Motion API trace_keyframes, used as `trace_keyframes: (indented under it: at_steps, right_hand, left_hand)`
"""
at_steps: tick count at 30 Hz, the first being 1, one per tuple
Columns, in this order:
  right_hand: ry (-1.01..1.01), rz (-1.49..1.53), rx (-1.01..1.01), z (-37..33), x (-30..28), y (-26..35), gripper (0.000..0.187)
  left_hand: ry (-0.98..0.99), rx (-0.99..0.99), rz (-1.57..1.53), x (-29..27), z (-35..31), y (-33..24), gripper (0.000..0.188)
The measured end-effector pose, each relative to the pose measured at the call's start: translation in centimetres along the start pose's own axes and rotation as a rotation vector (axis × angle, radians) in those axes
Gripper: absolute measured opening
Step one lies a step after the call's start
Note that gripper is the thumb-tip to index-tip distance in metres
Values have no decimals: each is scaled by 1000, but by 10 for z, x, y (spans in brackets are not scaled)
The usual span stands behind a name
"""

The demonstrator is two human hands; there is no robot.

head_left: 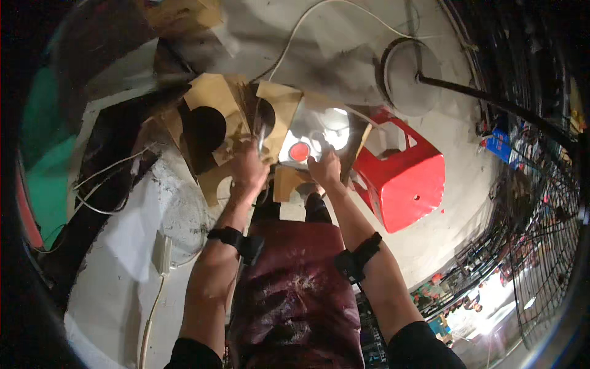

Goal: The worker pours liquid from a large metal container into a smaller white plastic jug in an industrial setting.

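Note:
My left hand (247, 167) is closed around a slim, metallic-looking tool (262, 136) that sticks up past the fingers; its exact kind is unclear. Brown cardboard pieces (216, 101) with round dark openings stand beside and beyond it. My right hand (327, 167) has bent fingers at the near edge of a brightly lit white panel (297, 132). Glare hides what, if anything, those fingers pinch. A red round spot (299, 152) shows on the panel, left of the right fingertips. Below the hands is a smaller cardboard piece (287, 184).
A red plastic stool (409, 178) lies tipped over on the right. Beyond it is a grey round base with a dark pole (485, 95). A wire fan guard (544, 264) stands at far right. White cables (292, 43) cross the floor. A dark red apron (295, 289) covers my lap.

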State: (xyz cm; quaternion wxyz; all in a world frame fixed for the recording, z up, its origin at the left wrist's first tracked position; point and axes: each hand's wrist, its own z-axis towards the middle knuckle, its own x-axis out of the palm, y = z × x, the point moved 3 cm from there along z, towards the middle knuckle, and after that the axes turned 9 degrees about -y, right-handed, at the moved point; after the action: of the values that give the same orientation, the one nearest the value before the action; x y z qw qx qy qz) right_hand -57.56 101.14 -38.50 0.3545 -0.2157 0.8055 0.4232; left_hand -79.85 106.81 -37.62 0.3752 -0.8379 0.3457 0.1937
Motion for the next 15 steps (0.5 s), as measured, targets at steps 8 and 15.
trace_keyframes:
  at_steps: [8, 15]
  right_hand:
    - [137, -163, 242, 39, 47, -13, 50]
    - [74, 248, 117, 39, -3, -13, 40]
  left_hand:
    - [68, 194, 409, 32, -21, -22, 143]
    - [6, 346, 369, 29, -18, 11, 144]
